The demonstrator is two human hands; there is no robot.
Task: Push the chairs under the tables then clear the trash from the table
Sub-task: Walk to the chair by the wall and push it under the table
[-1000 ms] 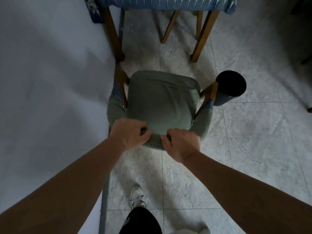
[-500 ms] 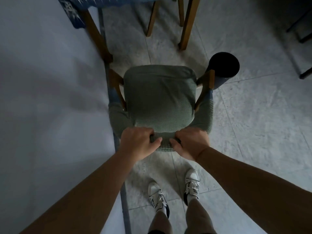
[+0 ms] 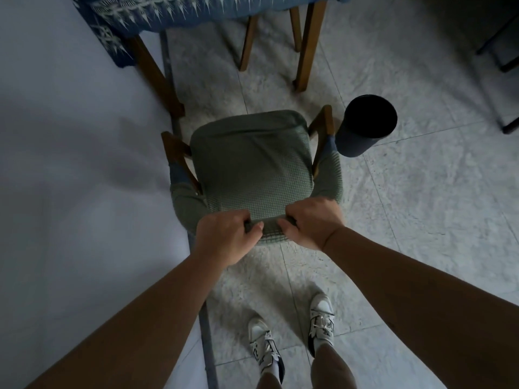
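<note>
Left hand point(image 3: 224, 238) and right hand point(image 3: 311, 223) both grip the chair point(image 3: 252, 167)'s waffle-knit green backrest cover.

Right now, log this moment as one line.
left hand: grips green-covered wooden chair back | right hand: same | chair: outside blue-clothed table

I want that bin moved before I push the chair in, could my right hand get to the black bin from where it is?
Probably yes: the black bin stands on open floor just right of the chair, but the right hand grips the chair's back and must let go first.
</note>
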